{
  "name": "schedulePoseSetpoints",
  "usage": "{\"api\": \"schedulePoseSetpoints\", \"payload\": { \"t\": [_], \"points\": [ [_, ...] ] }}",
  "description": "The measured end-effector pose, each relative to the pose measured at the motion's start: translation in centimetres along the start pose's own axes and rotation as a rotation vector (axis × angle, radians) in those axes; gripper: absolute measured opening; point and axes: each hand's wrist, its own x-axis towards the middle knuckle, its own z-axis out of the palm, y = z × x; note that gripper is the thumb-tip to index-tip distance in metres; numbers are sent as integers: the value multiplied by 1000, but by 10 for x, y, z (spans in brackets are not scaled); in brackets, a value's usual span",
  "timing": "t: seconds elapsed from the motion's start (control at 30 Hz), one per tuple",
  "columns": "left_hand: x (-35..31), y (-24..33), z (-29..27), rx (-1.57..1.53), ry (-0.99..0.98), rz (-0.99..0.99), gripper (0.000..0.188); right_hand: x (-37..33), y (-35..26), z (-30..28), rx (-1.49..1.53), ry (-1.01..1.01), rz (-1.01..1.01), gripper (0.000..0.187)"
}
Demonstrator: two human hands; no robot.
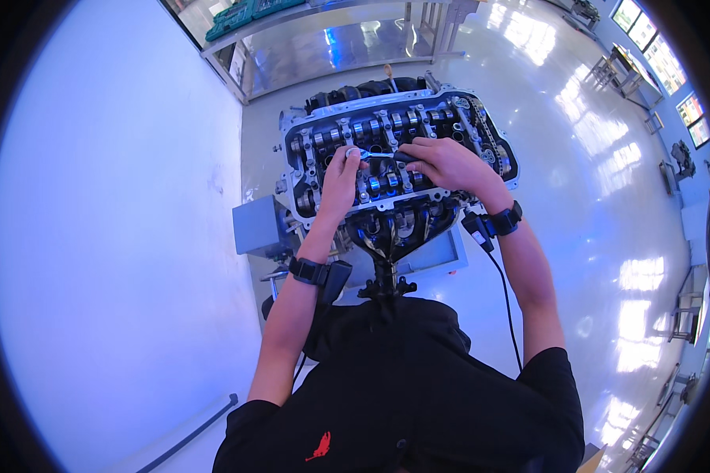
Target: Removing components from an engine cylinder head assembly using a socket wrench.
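Observation:
An engine [386, 189] with its top uncovered stands before me, its camshafts [383, 186] and timing chain [491, 146] exposed. Across the middle of it lies a ratchet wrench [380, 155] with a chrome head and a dark handle. My right hand [450, 162] is closed round the handle. At the other end, my left hand [341, 177] has its fingers closed on the round ratchet head. Whatever sits under the head is hidden by my left fingers and the tool.
Below the engine's near side hangs a dark exhaust manifold [390, 229]. A grey metal box [256, 226] sits at its left. Behind is a metal workbench [323, 49] with green tool cases [244, 17]. A white wall [118, 205] rises on the left. A cable [506, 292] hangs from my right wrist.

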Motion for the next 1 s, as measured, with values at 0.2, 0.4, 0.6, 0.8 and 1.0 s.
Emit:
{"api": "schedulePoseSetpoints", "payload": {
  "t": [0.2,0.4,0.6,0.8,1.0],
  "points": [
    [-26,-6,30,503,48,337,28,19,43,20,42,203,-30,29],
    [-28,-20,8,9,109,-105,22,85,21,3,-21,147,-124,20],
    [-22,2,5,-160,66,81,29,70,-12,-7,57,205,-64,26],
    [7,20,-20,-23,-60,60,26,50,-12,9,-265,275,-108,23],
    [13,18,-27,116,-177,-20,30,28,-28,20,-167,349,80,16]
  ]
}}
